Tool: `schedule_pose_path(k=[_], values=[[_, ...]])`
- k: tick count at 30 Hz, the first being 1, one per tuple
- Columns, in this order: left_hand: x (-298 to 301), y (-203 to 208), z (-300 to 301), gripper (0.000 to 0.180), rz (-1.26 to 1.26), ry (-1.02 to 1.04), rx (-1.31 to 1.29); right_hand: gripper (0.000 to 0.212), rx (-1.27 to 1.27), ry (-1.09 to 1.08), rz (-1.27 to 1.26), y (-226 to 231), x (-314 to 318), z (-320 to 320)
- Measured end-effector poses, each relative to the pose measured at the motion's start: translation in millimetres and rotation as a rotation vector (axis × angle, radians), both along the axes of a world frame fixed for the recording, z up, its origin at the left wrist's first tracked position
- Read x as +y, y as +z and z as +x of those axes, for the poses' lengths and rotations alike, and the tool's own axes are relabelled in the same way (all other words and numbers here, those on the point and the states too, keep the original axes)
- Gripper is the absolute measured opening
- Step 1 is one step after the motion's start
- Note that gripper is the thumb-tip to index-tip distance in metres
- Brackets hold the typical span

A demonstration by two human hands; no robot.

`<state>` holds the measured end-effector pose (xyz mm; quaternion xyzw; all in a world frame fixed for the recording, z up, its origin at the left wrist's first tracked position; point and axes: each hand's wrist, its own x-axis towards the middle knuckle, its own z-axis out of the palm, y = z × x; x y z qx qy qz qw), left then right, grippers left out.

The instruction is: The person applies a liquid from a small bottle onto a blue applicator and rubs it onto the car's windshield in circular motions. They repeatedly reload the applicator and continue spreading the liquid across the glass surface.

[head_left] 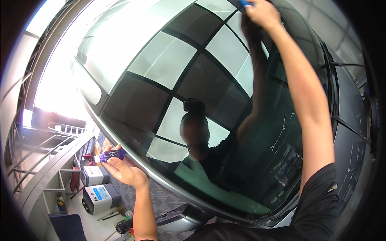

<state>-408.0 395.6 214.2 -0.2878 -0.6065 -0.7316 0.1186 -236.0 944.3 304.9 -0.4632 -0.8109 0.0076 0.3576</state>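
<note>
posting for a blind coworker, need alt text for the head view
The person's right hand is over the dark windshield of a grey car, holding a blue item cut off by the picture's top edge. The left hand holds a small purple bottle near the windshield's lower-left edge. The windshield reflects the person and pale panels.

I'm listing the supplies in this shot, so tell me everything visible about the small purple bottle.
The purple bottle has a smooth, plastic-looking body with pale printed markings and a whitish cap or nozzle at one end. It lies nearly level in the grip of the left hand, its capped end pointing to the picture's left and slightly down. It is close to the car's silvery edge; whether it touches that, or how full it is, cannot be told.
</note>
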Motion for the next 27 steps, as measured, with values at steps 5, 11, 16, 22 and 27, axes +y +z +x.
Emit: schedule_pose_path(k=[5,11,16,22,27], values=[[-11.4,-1.6,4.4,0.050,-0.024,0.035,0.031,0.029,-0.244,0.866,0.599,-20.3,-296.9,-62.8],[-10.8,-2.0,1.7,0.050,0.007,-0.002,0.022,0.031,0.043,0.542,0.244,2.3,-176.5,-64.4],[3.3,-1.1,3.0,0.051,-0.026,0.040,0.080,0.030,0.136,0.097,0.187,-9.9,-28.8,-36.5],[-8.9,-5.2,2.1,0.049,0.035,-0.021,0.032,0.028,-0.051,0.947,0.557,-20.9,-312.8,-109.1],[-5.3,-3.0,1.3,0.047,0.056,-0.072,0.066,0.025,0.144,0.567,0.117,9.0,-169.7,-103.1]])
